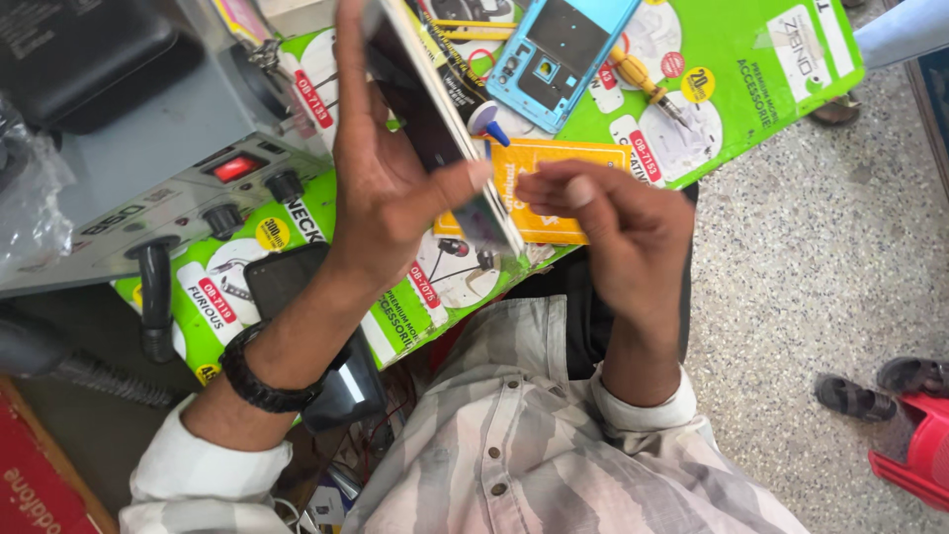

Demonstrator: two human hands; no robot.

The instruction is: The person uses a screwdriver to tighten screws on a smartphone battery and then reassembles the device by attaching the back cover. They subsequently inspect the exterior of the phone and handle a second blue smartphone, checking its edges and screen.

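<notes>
My left hand (pixel 381 168) grips a flat phone screen panel (pixel 450 124), held on edge above the bench with its dark face turned toward my palm. My right hand (pixel 618 222) is pinched shut at the panel's lower corner, fingertips touching its edge; whether something small sits between them is not visible. Behind the panel lies a blue phone body (pixel 559 49) with its back open, next to a yellow-handled screwdriver (pixel 643 79) and a small tube with a blue tip (pixel 484 117). An orange card (pixel 554 188) lies under my right hand.
A green printed cardboard sheet (pixel 751 89) covers the bench. A grey bench unit (pixel 148 168) with knobs and a red switch stands at left, a dark phone (pixel 282 277) beside it. On the speckled floor at right are someone's sandalled feet (pixel 880 386) and a red stool (pixel 919 455).
</notes>
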